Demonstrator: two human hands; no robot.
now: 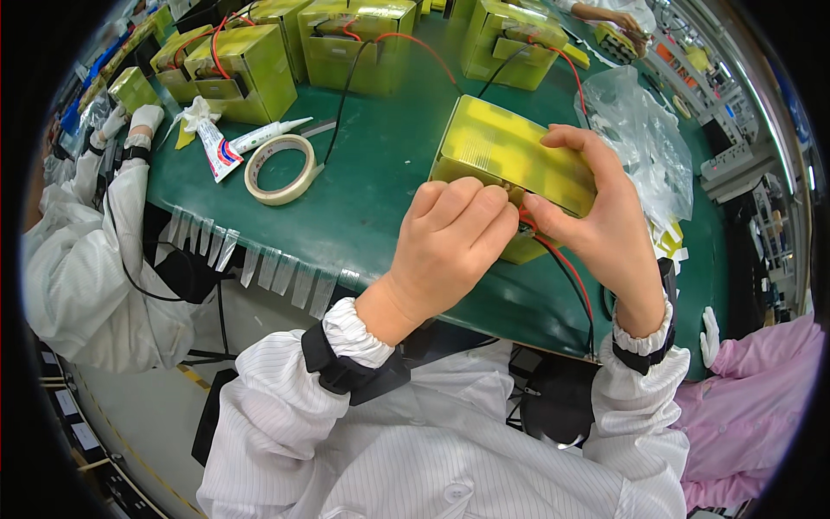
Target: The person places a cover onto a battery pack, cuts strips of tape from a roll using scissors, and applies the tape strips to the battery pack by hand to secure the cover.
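The yellow block (517, 164) lies on the green counter (380, 182), near its front edge. The left hand (450, 251) pinches closed at its wire end; the right hand (596, 216) grips its side. 2 wires (566, 272) hang loose, and tape strips (259, 264) wait unused, so wrapping looks unfinished.

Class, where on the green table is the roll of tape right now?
In the head view, the roll of tape lies flat on the green table, left of both hands, just below a white tube.
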